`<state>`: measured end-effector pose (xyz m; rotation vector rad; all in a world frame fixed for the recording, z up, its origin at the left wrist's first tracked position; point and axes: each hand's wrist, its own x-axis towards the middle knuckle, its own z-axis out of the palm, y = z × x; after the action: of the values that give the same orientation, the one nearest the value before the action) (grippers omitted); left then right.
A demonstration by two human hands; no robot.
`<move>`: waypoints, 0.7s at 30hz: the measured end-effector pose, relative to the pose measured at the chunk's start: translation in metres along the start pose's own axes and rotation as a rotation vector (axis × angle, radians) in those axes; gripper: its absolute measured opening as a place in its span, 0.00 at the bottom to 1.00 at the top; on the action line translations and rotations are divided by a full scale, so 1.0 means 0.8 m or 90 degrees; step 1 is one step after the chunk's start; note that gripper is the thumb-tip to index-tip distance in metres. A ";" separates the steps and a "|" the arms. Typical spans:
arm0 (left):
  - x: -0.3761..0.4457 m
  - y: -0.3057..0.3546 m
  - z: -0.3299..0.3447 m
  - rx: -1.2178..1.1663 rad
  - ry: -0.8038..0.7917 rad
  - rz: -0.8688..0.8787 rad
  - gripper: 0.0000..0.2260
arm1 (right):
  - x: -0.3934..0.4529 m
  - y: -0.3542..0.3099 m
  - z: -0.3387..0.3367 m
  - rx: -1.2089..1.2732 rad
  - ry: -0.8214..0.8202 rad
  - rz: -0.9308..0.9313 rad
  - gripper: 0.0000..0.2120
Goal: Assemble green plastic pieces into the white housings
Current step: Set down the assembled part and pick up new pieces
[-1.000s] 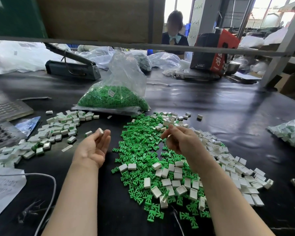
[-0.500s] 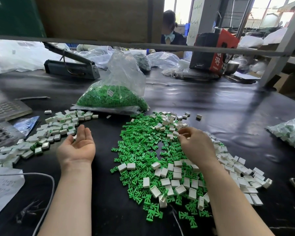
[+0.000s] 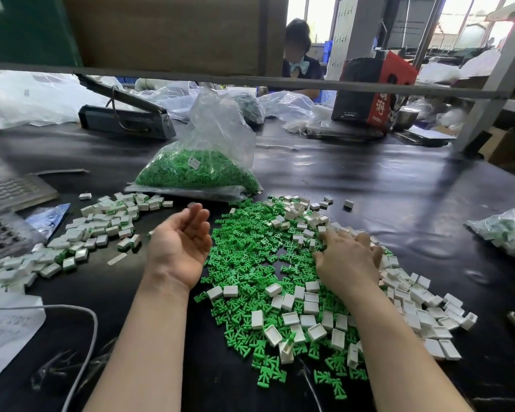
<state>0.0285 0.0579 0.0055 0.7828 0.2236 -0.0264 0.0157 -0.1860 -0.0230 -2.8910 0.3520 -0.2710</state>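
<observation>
Green plastic pieces [image 3: 244, 251] lie in a loose heap at the middle of the black desk [image 3: 399, 197]. Each piece is small and flat, with a short stem and branching prongs. White housings [image 3: 414, 298] are small rectangular shells, open on one face; they are mixed into the heap and spread toward the right edge of the desk. A second group of white units [image 3: 101, 224], several showing green at one end, lies toward the left edge.

Left hand [image 3: 180, 248]: palm up, just left of the heap, fingers relaxed, slightly curled and together, holding nothing.

Right hand [image 3: 348, 257]: palm down on the heap where green pieces meet white housings. The fingertips are among the parts; whether they pinch a part cannot be told.

A clear bag [image 3: 202, 171] of green pieces lies behind the heap and carries a small white label; its print is too small to read. A red and black carton [image 3: 375, 90] at the far edge bears white characters, which cannot be read with certainty.
</observation>
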 end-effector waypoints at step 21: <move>-0.025 -0.056 0.049 0.409 -0.232 -0.008 0.15 | -0.012 -0.035 -0.024 0.578 0.077 -0.241 0.12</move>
<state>0.0119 -0.0022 0.0054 1.3963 -0.1392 -0.2606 0.0086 -0.1611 0.0007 -2.0174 -0.2597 -0.5069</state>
